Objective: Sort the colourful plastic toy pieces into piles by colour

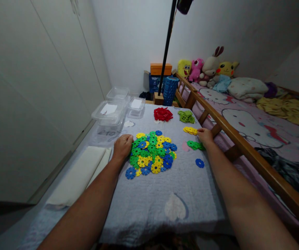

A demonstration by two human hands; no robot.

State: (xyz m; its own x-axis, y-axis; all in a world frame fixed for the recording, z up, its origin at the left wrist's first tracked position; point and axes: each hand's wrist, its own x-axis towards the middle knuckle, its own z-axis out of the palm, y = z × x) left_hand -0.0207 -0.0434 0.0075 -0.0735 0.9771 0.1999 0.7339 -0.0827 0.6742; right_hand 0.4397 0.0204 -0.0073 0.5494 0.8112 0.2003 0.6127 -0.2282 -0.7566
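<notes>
A mixed heap of green, yellow and blue flower-shaped plastic discs (152, 152) lies in the middle of a grey quilted cloth (162, 194). My left hand (122, 146) rests at the heap's left edge, fingers curled, touching green discs. My right hand (205, 135) sits at the cloth's right side, fingers bent down between a small yellow pile (190, 130) and a small green pile (195, 145). What its fingers hold is hidden. Sorted piles of red discs (163, 114) and light green discs (186, 117) lie farther back. A single blue disc (199, 163) lies alone.
Clear plastic containers (110, 114) stand at the cloth's back left. A white folded cloth (80, 173) lies at left beside a white wardrobe. A wooden bed rail (245, 146) runs along the right, with plush toys (207, 69) on the bed. A black pole (166, 48) stands behind.
</notes>
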